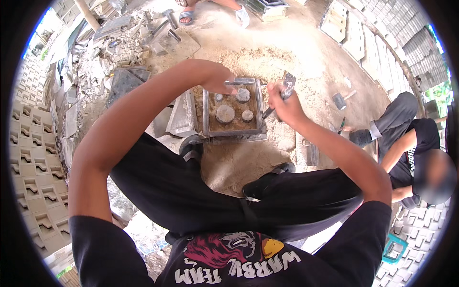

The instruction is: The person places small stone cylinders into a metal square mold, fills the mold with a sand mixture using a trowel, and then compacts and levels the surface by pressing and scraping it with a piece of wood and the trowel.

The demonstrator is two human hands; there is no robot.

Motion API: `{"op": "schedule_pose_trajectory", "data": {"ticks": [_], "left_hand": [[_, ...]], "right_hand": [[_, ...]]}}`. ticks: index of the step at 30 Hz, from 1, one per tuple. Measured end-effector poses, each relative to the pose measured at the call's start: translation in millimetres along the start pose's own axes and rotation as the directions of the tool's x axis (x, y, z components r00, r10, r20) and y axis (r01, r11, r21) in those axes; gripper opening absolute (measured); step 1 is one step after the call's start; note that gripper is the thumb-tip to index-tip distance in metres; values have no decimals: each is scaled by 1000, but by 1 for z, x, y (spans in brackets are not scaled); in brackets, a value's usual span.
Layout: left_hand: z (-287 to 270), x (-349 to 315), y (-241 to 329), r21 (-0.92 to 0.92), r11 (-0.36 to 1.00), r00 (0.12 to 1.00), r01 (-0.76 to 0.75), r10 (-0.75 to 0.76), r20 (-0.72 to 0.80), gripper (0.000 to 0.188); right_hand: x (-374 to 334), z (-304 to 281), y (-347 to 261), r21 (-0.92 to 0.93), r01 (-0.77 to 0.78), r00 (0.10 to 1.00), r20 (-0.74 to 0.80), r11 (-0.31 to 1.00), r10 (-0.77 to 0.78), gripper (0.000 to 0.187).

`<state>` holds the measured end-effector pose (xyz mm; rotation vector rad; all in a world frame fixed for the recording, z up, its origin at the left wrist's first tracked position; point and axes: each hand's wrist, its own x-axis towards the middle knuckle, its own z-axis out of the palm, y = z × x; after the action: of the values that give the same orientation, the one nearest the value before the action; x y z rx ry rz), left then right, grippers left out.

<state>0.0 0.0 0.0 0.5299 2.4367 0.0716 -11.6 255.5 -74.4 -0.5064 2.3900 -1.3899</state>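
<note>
In front of my feet lies a square metal frame (206,112) packed with brown sand (233,125). Several round grey discs of different sizes sit in the sand, among them a large disc (225,114) and a smaller disc (247,115). My left hand (219,79) reaches over the frame's far left corner, fingers apart near the far rim, holding nothing that I can see. Closed round a dark, slim trowel-like tool (268,113), my right hand (285,104) is just right of the frame. The tool's narrow end points down at the right rim; its wider flat end sticks up beyond my fingers.
Broken slabs and rubble (129,45) pile up at the far left, with a hammer (169,19) nearby. A pale block (182,115) stands left of the frame. Another person (406,143) sits at the right; another person's sandalled foot (186,17) shows at the far side.
</note>
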Motion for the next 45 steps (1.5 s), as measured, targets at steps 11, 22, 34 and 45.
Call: {"op": "schedule_pose_trajectory", "data": {"ticks": [11, 22, 34, 45], "left_hand": [[-8, -103, 52, -8, 997, 975, -75, 71, -210, 54], [22, -107, 33, -190, 978, 996, -84, 82, -16, 56], [20, -101, 23, -93, 967, 963, -238, 223, -153, 53], [14, -99, 6, -122, 977, 972, -175, 153, -176, 55]], "right_hand": [[2, -12, -10, 102, -55, 998, 31, 993, 52, 65], [-33, 2, -4, 65, 160, 987, -15, 985, -160, 55], [-7, 10, -13, 210, 397, 916, -34, 894, -399, 43], [38, 10, -11, 184, 403, 911, 16, 896, -413, 47]]}}
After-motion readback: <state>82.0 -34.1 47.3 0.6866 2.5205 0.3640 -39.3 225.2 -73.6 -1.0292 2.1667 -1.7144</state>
